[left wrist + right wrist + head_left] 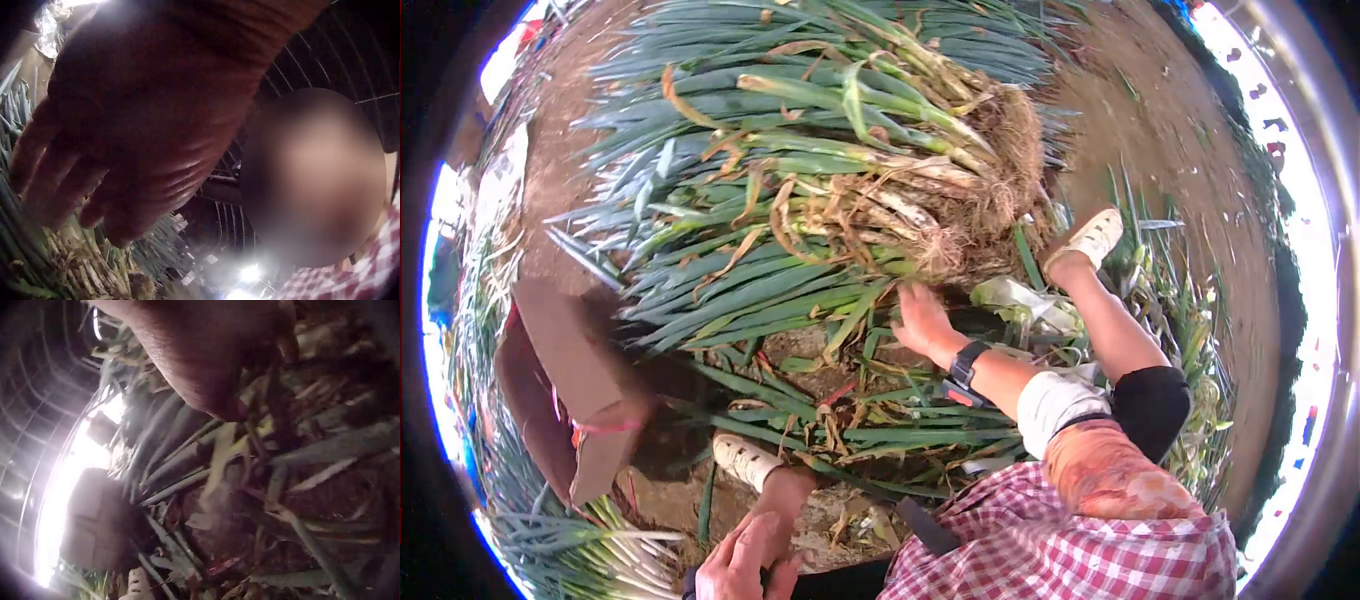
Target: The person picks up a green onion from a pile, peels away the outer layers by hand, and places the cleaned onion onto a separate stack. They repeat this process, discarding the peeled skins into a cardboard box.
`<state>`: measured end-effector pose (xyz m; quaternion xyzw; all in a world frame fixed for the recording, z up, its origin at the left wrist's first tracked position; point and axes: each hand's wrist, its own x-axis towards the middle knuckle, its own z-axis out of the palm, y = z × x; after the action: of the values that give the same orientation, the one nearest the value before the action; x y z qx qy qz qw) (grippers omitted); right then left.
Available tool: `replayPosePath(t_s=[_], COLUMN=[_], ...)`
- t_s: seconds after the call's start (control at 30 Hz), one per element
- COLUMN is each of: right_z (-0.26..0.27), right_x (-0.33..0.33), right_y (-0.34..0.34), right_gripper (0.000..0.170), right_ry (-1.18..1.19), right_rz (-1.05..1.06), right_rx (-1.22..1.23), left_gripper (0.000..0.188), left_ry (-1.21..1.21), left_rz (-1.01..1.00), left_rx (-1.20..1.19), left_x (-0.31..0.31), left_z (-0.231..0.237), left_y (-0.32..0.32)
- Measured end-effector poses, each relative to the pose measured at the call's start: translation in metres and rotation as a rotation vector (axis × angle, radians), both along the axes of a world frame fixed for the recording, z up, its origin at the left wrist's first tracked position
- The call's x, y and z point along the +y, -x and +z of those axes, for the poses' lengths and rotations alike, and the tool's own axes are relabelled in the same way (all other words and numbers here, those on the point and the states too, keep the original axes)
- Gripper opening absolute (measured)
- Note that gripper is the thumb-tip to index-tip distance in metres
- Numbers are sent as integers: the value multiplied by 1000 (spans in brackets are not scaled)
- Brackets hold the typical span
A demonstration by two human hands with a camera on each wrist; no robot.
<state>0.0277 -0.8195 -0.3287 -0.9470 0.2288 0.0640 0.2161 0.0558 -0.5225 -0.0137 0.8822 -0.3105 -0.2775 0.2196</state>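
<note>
Long green onions [740, 290] with dry brown leaves and matted roots [1010, 150] lie in a large pile. The right hand [925, 320], slightly blurred, is at the pile's lower edge, just below the roots. In the right wrist view, that hand [212, 356] is over leaves, a yellowish leaf [222, 456] hanging below it; whether it touches the leaf is unclear, and its fingertips are partly hidden. Low in the head view, the left hand [745, 560] is beside the lower leg, fingers loosely bent. The left wrist view shows this hand [144, 119] with nothing in its fingers.
A brown cardboard box [590, 370] stands at the left, with more onions [600, 550] below it. Loose leaves [920, 437] cover the ground between two light shoes [743, 460]. Pale stripped leaves [1035, 305] lie near the right foot. Bare soil [1190, 150] extends at the right.
</note>
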Motion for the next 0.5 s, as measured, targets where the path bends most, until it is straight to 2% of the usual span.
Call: replayPosePath(t_s=[0.07, 0.13, 0.2, 0.23, 0.27, 0.33, 0.4, 0.47, 0.5], right_z=[-14, -20, -13, -24, -29, -40, -54, -72, -72], right_x=[-22, -51, -78, -87, -92, -103, -114, -121, -122], right_y=[13, 16, 9, 7, 0, -17, -31, -36, -40], right_gripper=[54, 50, 41, 45, 45, 38, 36, 35, 38], right_ry=[287, 363, 211, 312, 308, 154, 128, 220, 208], right_rz=[-45, -35, 86, 128, 126, 134, 90, 83, 150], right_rx=[-111, -112, 184, 173, 172, 476, 454, 170, 218], left_gripper=[31, 32, 32, 32, 32, 33, 33, 33, 32], left_ry=[-36, -114, -124, -127, -131, -140, -152, -167, -189], left_rz=[-20, -29, -37, -47, -48, -66, -73, -83, -75], left_rx=[23, 45, 54, 60, 59, 69, 56, 51, 76], left_x=[-4, -9, -18, -21, -24, -30, -33, -36, -39], left_z=[-1, -3, -7, -9, -10, -12, -15, -16, -15], left_y=[-1, -1, -3, -5, -6, -8, -8, -10, -11])
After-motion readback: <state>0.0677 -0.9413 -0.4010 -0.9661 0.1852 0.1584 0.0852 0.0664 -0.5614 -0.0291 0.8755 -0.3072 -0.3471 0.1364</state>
